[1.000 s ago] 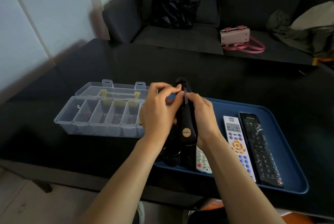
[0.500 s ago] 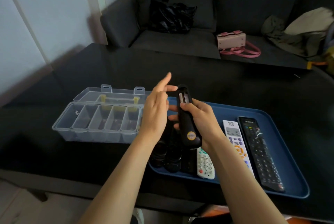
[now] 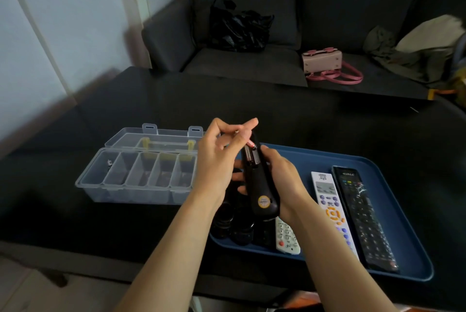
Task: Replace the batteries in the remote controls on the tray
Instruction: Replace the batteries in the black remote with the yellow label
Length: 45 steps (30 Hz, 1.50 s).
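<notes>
Two hands meet at the centre of the frame over the near-left corner of the blue tray [image 3: 393,168]. The right hand [image 3: 282,180] is wrapped around the black remote [image 3: 261,185], holding it back-side up with its long axis running away from the person, open battery bay [image 3: 251,156] at the far end. The left hand [image 3: 219,160] pinches a small pinkish battery [image 3: 248,139] between thumb and fingertips, with one finger stretched out past it. The battery sits right at the far end of the bay, tilted, one tip down at the compartment and the other raised toward the upper left (whether it is going in or coming out cannot be read from this view alone).

The coming move turns on that tilt: the battery's axis lies roughly along the remote's, so the left hand, the nearer one, would either lower it flat into the slot or lift it toward the clear compartment box [image 3: 136,175] at centre left on the bench [image 3: 277,115].

Three other remotes lie on the tray: a small white one [image 3: 287,238], a long white one [image 3: 330,205] and a long black one [image 3: 363,218] at lower right.
</notes>
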Each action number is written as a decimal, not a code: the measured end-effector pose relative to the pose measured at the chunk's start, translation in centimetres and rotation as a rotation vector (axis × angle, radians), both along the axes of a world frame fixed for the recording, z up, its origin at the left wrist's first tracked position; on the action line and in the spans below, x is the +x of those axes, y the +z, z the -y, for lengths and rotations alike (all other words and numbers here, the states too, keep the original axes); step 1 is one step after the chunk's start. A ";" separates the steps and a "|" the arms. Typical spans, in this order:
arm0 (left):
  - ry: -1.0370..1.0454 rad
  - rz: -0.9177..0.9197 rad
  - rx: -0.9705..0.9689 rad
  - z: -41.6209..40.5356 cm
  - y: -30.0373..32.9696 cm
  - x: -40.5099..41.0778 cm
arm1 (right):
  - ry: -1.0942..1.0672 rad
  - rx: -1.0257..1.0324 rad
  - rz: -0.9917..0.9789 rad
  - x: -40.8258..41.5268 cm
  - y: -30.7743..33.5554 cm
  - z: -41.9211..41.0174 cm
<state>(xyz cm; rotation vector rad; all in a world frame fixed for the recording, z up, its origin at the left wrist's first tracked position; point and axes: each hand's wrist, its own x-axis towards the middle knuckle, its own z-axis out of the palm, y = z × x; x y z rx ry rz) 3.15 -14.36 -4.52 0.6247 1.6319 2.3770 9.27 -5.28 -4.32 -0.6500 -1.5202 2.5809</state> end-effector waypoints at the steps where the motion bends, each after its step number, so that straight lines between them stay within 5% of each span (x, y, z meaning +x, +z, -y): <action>1: 0.019 -0.038 -0.034 -0.1 0.0 0.1 | -0.001 0.007 0.007 0.0 -0.1 0.1; 13: 0.337 -0.565 -0.390 -1.0 -1.2 0.8 | -0.102 -0.039 0.005 0.1 -0.3 -0.6; 25: 0.237 -0.709 -0.558 -1.0 -1.9 0.5 | -0.162 -0.041 0.033 0.1 -0.8 -1.1; 32: 0.160 -0.563 -0.554 -1.0 -1.4 0.5 | -0.132 -0.026 -0.010 0.4 -0.6 -1.1; 39: -0.182 0.040 -0.307 -1.4 -1.5 0.0 | -0.091 0.048 0.001 1.0 -0.2 -1.0; 45: -0.248 0.139 -0.219 -2.0 -2.0 -0.3 | -0.045 0.067 -0.044 1.4 -0.2 -1.5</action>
